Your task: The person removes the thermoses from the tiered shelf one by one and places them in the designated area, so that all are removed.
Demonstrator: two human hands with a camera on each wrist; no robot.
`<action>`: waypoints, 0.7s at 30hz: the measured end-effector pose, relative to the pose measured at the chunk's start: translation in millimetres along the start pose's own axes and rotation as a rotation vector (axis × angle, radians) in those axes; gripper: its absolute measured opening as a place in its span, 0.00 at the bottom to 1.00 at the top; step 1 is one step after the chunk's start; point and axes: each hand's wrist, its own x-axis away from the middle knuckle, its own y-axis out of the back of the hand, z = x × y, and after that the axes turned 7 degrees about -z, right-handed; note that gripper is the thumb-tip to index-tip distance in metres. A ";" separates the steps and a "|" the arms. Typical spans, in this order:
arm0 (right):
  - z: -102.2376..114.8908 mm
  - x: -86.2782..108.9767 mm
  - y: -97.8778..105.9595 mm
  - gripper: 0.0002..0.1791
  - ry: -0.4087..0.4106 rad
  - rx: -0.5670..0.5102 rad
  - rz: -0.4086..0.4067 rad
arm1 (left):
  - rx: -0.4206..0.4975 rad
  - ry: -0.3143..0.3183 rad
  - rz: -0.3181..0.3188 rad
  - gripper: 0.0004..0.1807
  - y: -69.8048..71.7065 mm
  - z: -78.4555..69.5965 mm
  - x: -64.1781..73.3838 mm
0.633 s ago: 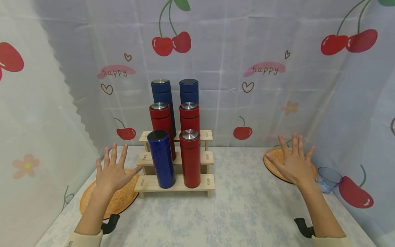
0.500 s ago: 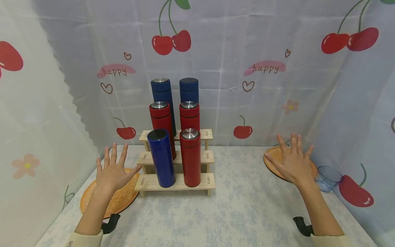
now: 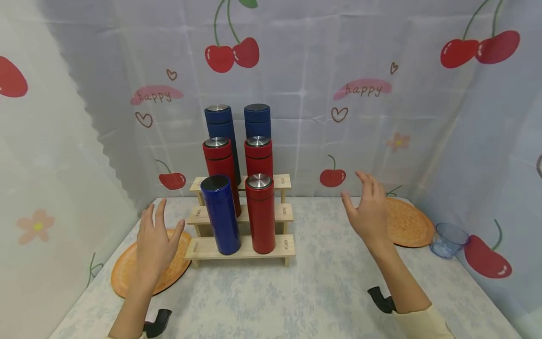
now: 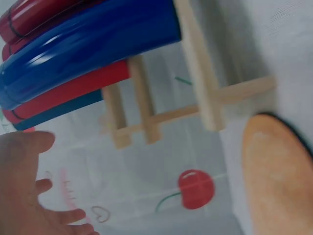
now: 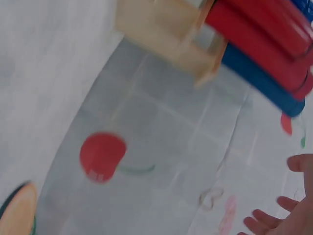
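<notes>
My left hand (image 3: 154, 245) hovers empty over the left orange round mat, fingers relaxed, beside a three-step wooden stand (image 3: 241, 249). Nearest to it on the lowest step is a glossy blue thermos bottle (image 3: 222, 216). A red thermos bottle (image 3: 260, 219) stands next to that one. Two more red thermoses with steel lid tops, one of them the left red thermos (image 3: 219, 157), occupy the middle step. Two dark blue thermoses, including the right dark blue thermos (image 3: 257, 122), stand at the top. My right hand (image 3: 369, 216), also empty with loosely bent fingers, is raised to the right of the stand.
An orange round mat (image 3: 173, 270) lies on the table at left, another round mat (image 3: 408, 223) at back right. Beside the latter stands a clear bluish glass (image 3: 449, 240). Cherry-print curtains (image 3: 296, 94) enclose the table (image 3: 271, 301) at the back and sides.
My right hand has moved left, off the right mat towards the stand. The left hand has turned a little, and both hands' spread fingers have drawn closer together. The head view has shifted slightly.
</notes>
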 end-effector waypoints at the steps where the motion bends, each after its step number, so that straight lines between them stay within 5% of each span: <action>1: 8.5 1.7 -7.0 0.32 0.019 -0.049 -0.030 | 0.045 0.022 -0.034 0.38 -4.3 1.6 4.4; 5: 41.8 12.6 -37.1 0.35 0.086 -0.276 -0.096 | 0.221 0.092 -0.109 0.35 -24.6 10.3 20.8; 9: 71.3 29.3 -63.4 0.38 0.139 -0.446 -0.077 | 0.344 0.113 -0.086 0.31 -45.4 20.2 32.4; 17: 100.3 64.3 -103.6 0.46 0.096 -0.584 0.061 | 0.540 0.159 0.124 0.23 -74.2 41.9 46.5; 21: 103.9 74.8 -117.6 0.50 0.047 -0.594 0.121 | 0.551 0.153 0.238 0.27 -81.1 48.0 53.5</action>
